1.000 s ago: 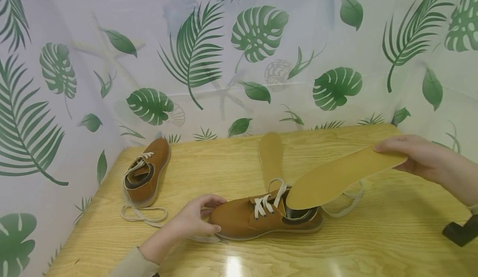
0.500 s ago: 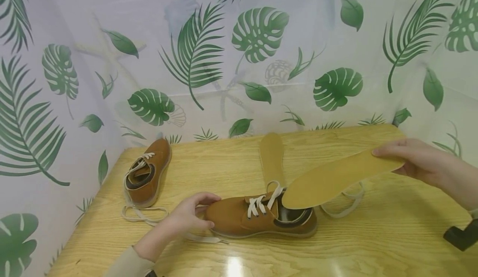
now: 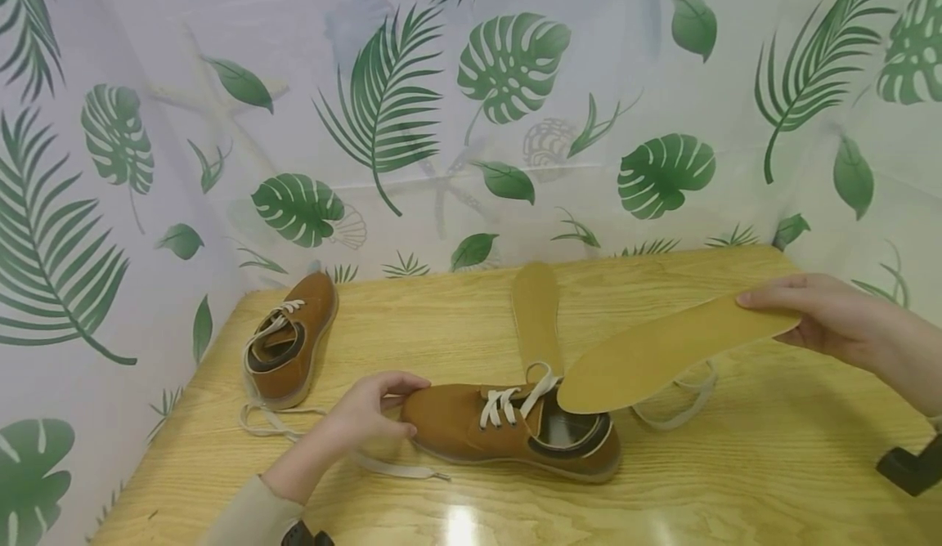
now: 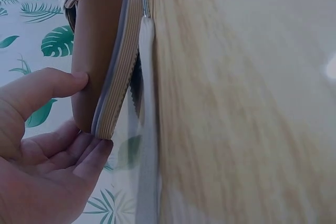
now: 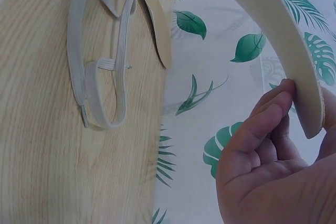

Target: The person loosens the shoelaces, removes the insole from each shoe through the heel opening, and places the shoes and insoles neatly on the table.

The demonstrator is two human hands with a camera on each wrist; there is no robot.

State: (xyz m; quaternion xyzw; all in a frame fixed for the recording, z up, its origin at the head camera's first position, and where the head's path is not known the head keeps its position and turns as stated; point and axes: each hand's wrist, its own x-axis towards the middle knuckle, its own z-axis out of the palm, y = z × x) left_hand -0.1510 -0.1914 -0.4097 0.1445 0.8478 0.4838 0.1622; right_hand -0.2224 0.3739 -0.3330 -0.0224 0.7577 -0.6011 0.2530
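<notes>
In the head view a brown lace-up shoe [image 3: 449, 423] lies across the table, toe to the left. My left hand [image 3: 368, 411] grips its toe; in the left wrist view the thumb is on the leather upper [image 4: 97, 51] and the fingertips are at the sole's tip. Between thumb and fingers, my right hand [image 3: 835, 317] pinches the end of a tan insole [image 3: 662, 350]. The insole slants down to the left, its broad end overlapping the shoe's opening. Its pale underside shows in the right wrist view, with my right hand [image 5: 268, 166] at the end.
Another brown shoe [image 3: 287, 342] sits at the table's left side, its lace trailing. A second insole [image 3: 536, 309] lies flat behind the near shoe. White lace loops [image 3: 684, 407] rest right of the shoe, and a lace end [image 3: 405, 470] lies in front. A leaf-print curtain [image 3: 441, 121] surrounds the table.
The shoe has shifted left with my left hand, and its heel has swung toward the near side. The insole and my right hand have barely moved.
</notes>
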